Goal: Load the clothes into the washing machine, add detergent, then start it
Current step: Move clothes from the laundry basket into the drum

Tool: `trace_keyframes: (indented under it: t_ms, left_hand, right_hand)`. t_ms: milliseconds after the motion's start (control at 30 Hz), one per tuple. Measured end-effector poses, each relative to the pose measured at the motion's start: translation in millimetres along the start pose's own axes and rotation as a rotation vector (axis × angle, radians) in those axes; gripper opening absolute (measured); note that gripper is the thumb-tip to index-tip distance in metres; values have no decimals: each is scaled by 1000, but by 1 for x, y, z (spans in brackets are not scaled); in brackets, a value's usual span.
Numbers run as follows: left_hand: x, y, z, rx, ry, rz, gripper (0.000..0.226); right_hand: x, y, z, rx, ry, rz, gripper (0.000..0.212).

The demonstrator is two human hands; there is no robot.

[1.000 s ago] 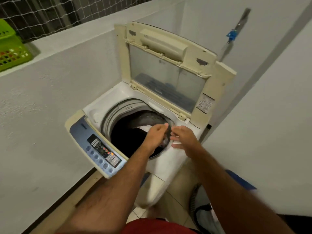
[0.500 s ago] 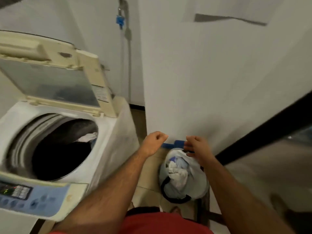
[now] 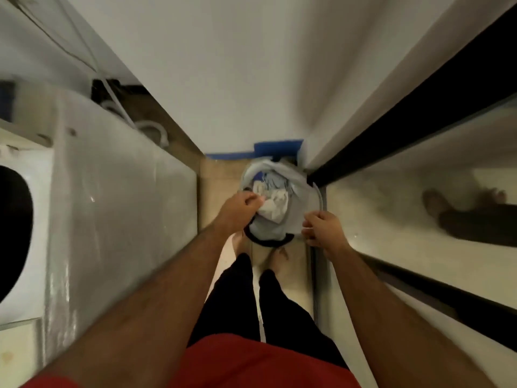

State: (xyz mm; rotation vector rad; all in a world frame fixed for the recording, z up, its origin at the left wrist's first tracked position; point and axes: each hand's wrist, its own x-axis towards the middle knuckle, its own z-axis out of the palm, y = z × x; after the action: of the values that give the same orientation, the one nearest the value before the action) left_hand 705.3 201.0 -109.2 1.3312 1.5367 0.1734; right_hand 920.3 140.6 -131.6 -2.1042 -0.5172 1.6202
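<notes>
Clothes [image 3: 272, 204] lie bunched in a pale laundry bag [image 3: 298, 222] on the floor, between both hands; left hand [image 3: 239, 210] pinches a white garment; right hand [image 3: 324, 229] curls round the bag's rim; washing machine [image 3: 112, 208] stands beyond the left hand.

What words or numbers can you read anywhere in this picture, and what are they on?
None can be read.
The washing machine shows only its plain white side; no label or panel is in view.
The laundry basket and the clothes that the left hand grips carry no lettering.
The right hand holds the basket's rim.
</notes>
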Motion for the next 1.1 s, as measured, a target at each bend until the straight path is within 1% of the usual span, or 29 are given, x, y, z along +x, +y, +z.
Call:
trace_keyframes:
  t_ms: [100, 200, 333, 433, 500, 533, 567, 667, 733, 800, 833, 867, 900, 933, 967, 1000, 1033, 1100]
  left_hand:
    - [34, -27, 21, -14, -74, -77, 34]
    - [71, -66, 44, -63, -84, -159, 32]
    - [118, -114, 77, -76, -67, -209, 35]
    - [160, -146, 102, -42, -122, -198, 42]
    - [196, -165, 120, -51, -143, -189, 44]
    - [213, -175, 129, -76, -147, -198, 45]
    - [228, -181, 137, -104, -147, -217, 47]
    - [273, -203, 163, -204, -98, -315, 59]
    - [296, -215, 175, -315, -29, -383, 67]
    - [314, -227, 184, -387, 30, -417, 71]
    - [320, -232, 187, -412, 44, -418, 73]
    - [324, -237, 190, -446, 49, -409, 73]
    - [326, -240, 192, -478, 57, -399, 72]
    - [327, -242, 194, -497, 78, -391, 70]
    - [327, -243, 195, -495, 102, -383, 68]
    - [325, -241, 195, -493, 115, -372, 67]
    - [323, -240, 196, -505, 117, -363, 67]
    - [315, -235, 194, -537, 117, -372, 68]
  right_hand:
    - [36, 27, 13, -57, -32, 71, 10]
    - [83, 53, 34, -154, -61, 110, 8]
    - [154, 80, 64, -301, -65, 75, 11]
    - [216, 105, 88, -420, -106, 20, 16]
    - [265, 125, 104, -495, -144, -21, 16]
    - [288, 137, 110, -535, -155, -39, 24]
    - [308, 148, 116, -586, -160, -61, 37]
    - [367, 180, 140, -752, -194, -169, 72]
    - [397, 192, 159, -849, -265, -229, 88]
    - [422, 200, 180, -918, -309, -277, 94]
    - [432, 205, 189, -915, -327, -292, 93]
    - [439, 209, 198, -896, -341, -279, 86]
    - [444, 215, 203, -886, -333, -257, 77]
    - [446, 219, 206, -893, -290, -221, 65]
    - [446, 224, 207, -886, -220, -198, 47]
    - [443, 225, 204, -849, -143, -185, 24]
    - [438, 224, 200, -759, -89, -182, 7]
    - [417, 215, 189, -464, -21, -132, 26]
